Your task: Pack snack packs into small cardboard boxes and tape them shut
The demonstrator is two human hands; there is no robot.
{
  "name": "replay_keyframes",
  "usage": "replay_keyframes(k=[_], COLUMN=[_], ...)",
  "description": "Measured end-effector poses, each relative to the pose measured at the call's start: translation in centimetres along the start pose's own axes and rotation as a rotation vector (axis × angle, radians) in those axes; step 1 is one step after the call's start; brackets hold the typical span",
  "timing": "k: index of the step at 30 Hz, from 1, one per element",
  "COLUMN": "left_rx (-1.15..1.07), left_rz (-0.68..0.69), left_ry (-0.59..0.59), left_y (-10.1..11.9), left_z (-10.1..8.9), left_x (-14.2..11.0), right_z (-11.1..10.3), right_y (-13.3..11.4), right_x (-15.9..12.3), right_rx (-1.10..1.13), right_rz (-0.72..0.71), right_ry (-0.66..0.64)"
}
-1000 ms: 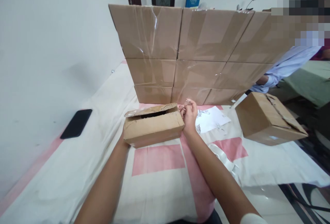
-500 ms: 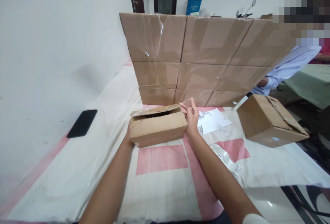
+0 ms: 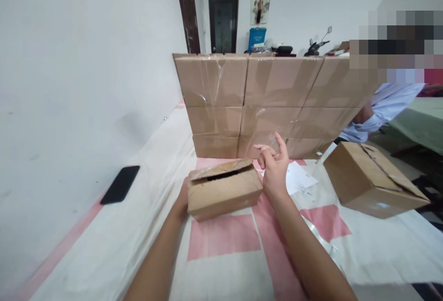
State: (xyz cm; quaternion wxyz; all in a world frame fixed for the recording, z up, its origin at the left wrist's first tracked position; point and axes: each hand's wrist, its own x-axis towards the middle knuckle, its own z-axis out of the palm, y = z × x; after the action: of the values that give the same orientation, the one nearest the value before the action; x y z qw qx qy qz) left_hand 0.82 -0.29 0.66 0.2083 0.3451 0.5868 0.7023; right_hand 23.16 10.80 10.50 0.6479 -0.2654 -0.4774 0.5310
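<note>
Head view: from where I stand, a small brown carton (image 3: pixel 226 197) sits between the person's two hands, low in front of the wall of taped boxes, its top flap tilted up enough to leave a dark gap along the upper side. I cannot tell whether its underside rests on the pink-and-white cloth (image 3: pixel 221 278) or is held just above it. The left hand (image 3: pixel 183 197) is against the carton's left end; its fingers are hidden behind the cardboard, so how tightly they grip I cannot tell. The right hand (image 3: pixel 275 167) is up at the other end, just beside the carton's right side, with two digits spread apart, one pointing left and one upward, and the rest curled in. Whether clear film runs between those fingertips is too faint to say. Past that wrist lies a white sheet of paper (image 3: pixel 301 176), partly covered by the hand, and a white object (image 3: pixel 321 236) shows from behind the right forearm. A larger carton (image 3: pixel 377 178) stands at the right, near another person's pale blue sleeve (image 3: pixel 391 102). Behind everything rise the taped boxes (image 3: pixel 266 81), three rows high, while a flat black object (image 3: pixel 120 184) lies by the wall at the left.
</note>
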Motion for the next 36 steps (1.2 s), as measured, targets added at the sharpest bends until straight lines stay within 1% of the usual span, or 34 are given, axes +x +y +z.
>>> replay_keyframes(k=[1,3,5,6,7,8,10,11,12,13,15,17,19,23,25,29,33,36], left_rx=[0.007,-0.001,-0.024,-0.021,-0.001,0.029,0.081,0.111,0.130,0.136,0.140,0.159,0.194,0.226,0.230,0.190,0.098,0.082], left_rz=[0.021,0.145,0.322,0.402,0.453,0.478,0.500,0.504,0.507,0.511,0.515,0.523,0.532,0.559,0.568,0.564,0.570,0.561], left_ry=[0.008,0.106,0.237,0.243,0.199,0.116,-0.132,-0.226,-0.251,-0.226,-0.076,0.073,0.153,0.258,0.292,0.326,0.284,0.297], left_y=[0.7,3.1,6.7,8.7,10.6,12.4,15.0,15.7,16.1,16.1,15.5,14.7,14.1,14.0,14.1,14.0,13.7,13.6], left_z=[-0.2,-0.6,-0.7,-0.6,-0.2,0.4,1.9,2.7,3.5,4.1,4.8,4.8,4.6,4.9,5.4,6.2,6.4,6.2], left_x=[0.5,1.6,2.4,2.5,2.4,2.2,1.5,1.3,1.1,1.1,1.3,1.7,2.1,2.4,2.2,2.0,2.0,2.1], right_z=[0.4,1.5,2.6,3.2,3.9,4.5,5.6,6.1,6.5,6.7,6.9,6.8,6.5,5.8,5.6,5.4,5.9,6.3], right_y=[-1.2,-3.4,-5.0,-5.6,-6.1,-6.3,-6.4,-6.2,-6.0,-5.6,-4.8,-3.9,-3.2,-2.6,-2.7,-3.0,-2.9,-2.8], right_x=[0.1,0.2,0.0,-0.1,-0.2,-0.3,-0.6,-0.6,-0.7,-0.7,-0.6,-0.2,0.4,1.7,2.2,2.4,1.8,1.5], right_rx=[0.007,-0.010,-0.043,-0.053,-0.058,-0.061,-0.079,-0.100,-0.130,-0.169,-0.245,-0.278,-0.239,-0.120,-0.097,-0.053,0.008,0.053], right_rz=[-0.005,-0.014,-0.025,-0.029,-0.028,-0.027,-0.026,-0.028,-0.028,-0.026,-0.006,0.037,0.123,0.313,0.336,0.295,0.243,0.176], right_ry=[-0.036,-0.143,-0.279,-0.340,-0.393,-0.431,-0.472,-0.486,-0.502,-0.516,-0.533,-0.544,-0.566,-0.623,-0.617,-0.557,-0.494,-0.408])
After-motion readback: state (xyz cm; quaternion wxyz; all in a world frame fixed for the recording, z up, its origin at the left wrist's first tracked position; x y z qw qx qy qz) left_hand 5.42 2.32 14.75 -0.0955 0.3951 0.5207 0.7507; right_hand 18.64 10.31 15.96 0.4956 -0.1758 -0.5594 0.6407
